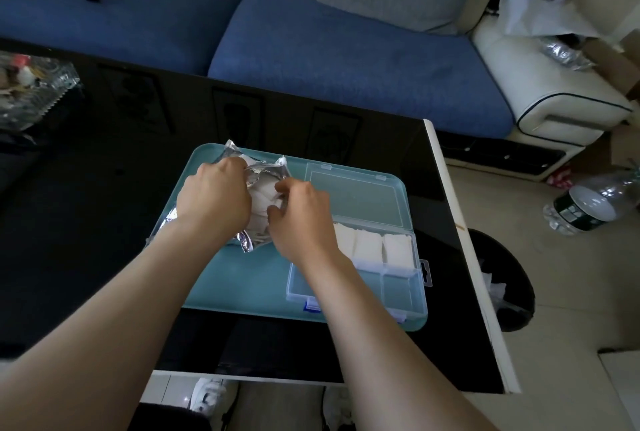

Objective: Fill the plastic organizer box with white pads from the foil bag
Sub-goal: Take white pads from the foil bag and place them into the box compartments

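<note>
The plastic organizer box [356, 268] lies open on the teal tray [242, 285]; three white pads [372, 246] fill its rear compartments. The left hand [214, 195] grips the foil bag [256, 202]. The right hand [299, 212] pinches a pad at the bag's mouth.
</note>
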`<move>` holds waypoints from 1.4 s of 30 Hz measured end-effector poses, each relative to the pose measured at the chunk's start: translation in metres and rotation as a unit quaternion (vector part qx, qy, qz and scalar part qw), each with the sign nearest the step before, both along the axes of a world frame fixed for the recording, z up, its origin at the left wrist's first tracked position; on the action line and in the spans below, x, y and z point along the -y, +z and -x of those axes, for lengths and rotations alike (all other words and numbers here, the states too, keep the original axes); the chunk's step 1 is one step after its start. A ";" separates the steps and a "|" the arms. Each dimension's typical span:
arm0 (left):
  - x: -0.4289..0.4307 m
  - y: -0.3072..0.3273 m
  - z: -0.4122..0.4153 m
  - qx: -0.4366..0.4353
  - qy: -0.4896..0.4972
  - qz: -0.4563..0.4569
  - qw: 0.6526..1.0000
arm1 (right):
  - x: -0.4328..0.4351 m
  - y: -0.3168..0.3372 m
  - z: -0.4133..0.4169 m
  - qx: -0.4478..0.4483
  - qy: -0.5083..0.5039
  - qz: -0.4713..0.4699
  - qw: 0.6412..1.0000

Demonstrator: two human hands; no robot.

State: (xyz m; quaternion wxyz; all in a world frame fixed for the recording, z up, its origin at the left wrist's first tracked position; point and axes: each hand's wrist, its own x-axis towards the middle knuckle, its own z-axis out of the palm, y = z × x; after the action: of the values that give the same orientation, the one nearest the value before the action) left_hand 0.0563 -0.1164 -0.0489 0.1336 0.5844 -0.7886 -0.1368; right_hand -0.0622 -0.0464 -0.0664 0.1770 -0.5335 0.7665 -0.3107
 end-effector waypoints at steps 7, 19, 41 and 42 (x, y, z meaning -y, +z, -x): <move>-0.007 0.011 0.002 0.041 0.017 -0.012 0.999 | 0.010 -0.003 -0.012 -0.122 0.019 -0.019 0.992; -0.010 0.010 -0.001 0.038 0.000 0.009 0.999 | 0.027 -0.007 -0.007 -0.132 -0.011 -0.023 0.991; -0.021 0.028 0.027 -0.156 0.035 0.039 0.986 | -0.002 0.025 0.047 0.221 -0.164 0.128 0.953; -0.022 0.031 0.031 -0.174 0.035 0.054 0.983 | -0.005 0.029 0.048 0.270 -0.172 0.128 0.939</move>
State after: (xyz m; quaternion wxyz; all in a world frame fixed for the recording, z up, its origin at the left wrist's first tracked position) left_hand 0.0258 -0.0941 -0.0182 0.3050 0.5708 -0.7384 -0.1894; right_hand -0.1102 -0.0414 -0.0375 0.2511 -0.3083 0.7236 -0.5641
